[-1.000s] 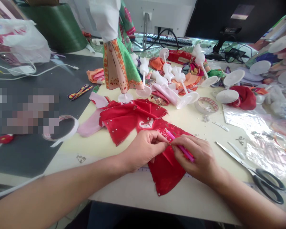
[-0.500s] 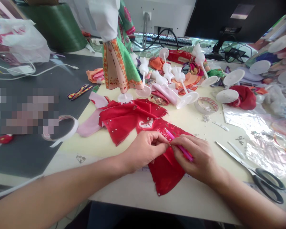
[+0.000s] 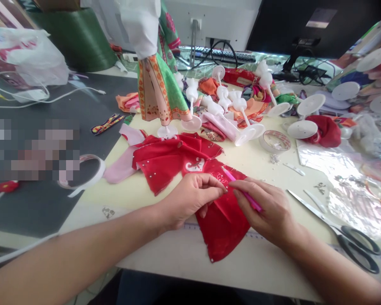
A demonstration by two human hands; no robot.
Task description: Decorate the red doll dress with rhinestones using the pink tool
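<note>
My left hand (image 3: 190, 197) is over the red cloth, thumb and forefinger pinched together. A tiny speck shows at the fingertips, too small to name. My right hand (image 3: 266, 207) is closed around a slim pink pen-like stick (image 3: 250, 198), its pale tip pointing up and left. Beneath both hands lies the red cloth (image 3: 224, 233), with small dots and a white paisley figure. More red cloth (image 3: 160, 163) with a pink piece (image 3: 122, 165) is spread to the left. The fingertips of the two hands are slightly apart.
Black-handled scissors (image 3: 346, 237) lie at right, near shiny plastic bags (image 3: 352, 186). A tape roll (image 3: 275, 141) and another tape roll (image 3: 82, 171) rest on the table. White doll forms (image 3: 239, 101) are heaped behind. A dressed form (image 3: 158, 89) stands at the back.
My right hand has drawn slightly right, away from my left fingertips, carrying the pink stick. My left hand is nearly where it was.
</note>
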